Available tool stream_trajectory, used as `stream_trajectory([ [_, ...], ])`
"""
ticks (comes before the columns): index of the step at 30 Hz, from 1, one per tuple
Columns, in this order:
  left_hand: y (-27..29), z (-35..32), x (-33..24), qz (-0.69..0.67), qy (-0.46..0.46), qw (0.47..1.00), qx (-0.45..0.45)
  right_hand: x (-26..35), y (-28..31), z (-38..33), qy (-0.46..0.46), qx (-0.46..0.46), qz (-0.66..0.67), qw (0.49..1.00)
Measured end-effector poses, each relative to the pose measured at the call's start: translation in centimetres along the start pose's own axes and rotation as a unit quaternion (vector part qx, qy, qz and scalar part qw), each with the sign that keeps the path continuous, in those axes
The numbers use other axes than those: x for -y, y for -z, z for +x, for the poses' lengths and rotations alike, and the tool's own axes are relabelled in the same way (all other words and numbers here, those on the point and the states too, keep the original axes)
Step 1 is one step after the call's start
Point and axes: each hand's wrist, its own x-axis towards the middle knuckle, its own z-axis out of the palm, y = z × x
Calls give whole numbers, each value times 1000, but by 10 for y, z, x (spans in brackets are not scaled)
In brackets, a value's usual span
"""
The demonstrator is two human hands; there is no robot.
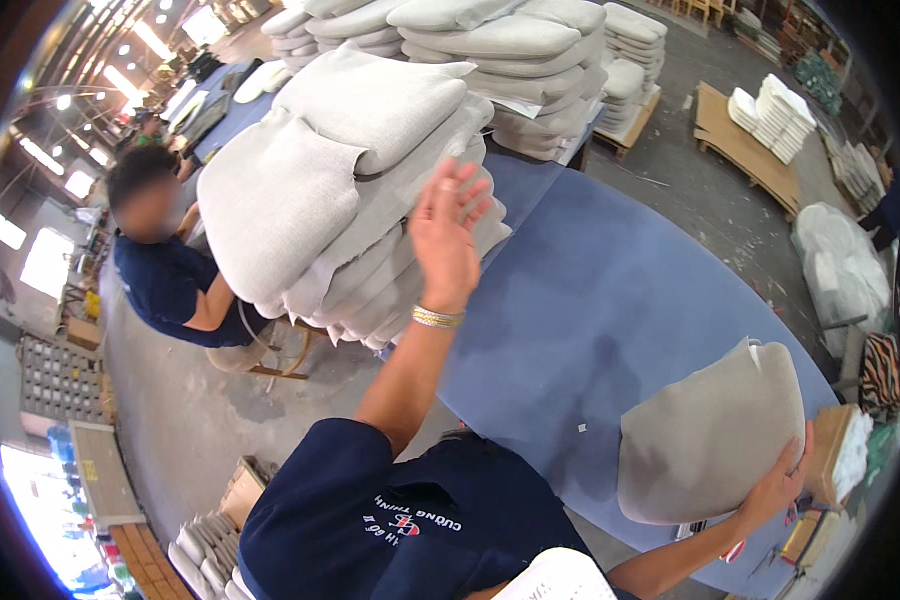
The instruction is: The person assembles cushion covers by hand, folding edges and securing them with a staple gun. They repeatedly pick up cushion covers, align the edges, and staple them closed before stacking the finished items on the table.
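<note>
My left hand (448,230), with a gold-coloured bracelet at the wrist, is raised beside a tall stack of light grey fabric seat cushions (280,205). Its fingers are apart, a little blurred, and hold nothing; whether they touch the stack I cannot tell. On the blue table (560,290), at the right, lies a single grey-beige seat cushion (710,440) with rounded corners. My right hand (782,480) grips this cushion by its right edge, and part of the fingers is hidden there. A small white scrap (582,428) lies left of the cushion.
More cushion stacks (530,60) stand at the far end. A co-worker in a dark shirt (165,290) sits left of the near stack. Cushions (205,555) are piled at lower left. A cardboard box (832,455) stands by the table's right edge, and a pallet (745,150) lies beyond.
</note>
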Motion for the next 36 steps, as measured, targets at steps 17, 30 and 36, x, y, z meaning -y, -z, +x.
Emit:
stream_trajectory([
  [17, -26, 118, -22, -188, -71, 945, -258, 9, -21, 35, 65, 161, 132, 976],
  [30, 5, 57, -58, -255, -33, 964, -68, -39, 20, 11, 22, 96, 180, 979],
  [36, -4, -7, -51, -320, 46, 944, 57, -7, 14, -8, 48, 124, 209, 969],
])
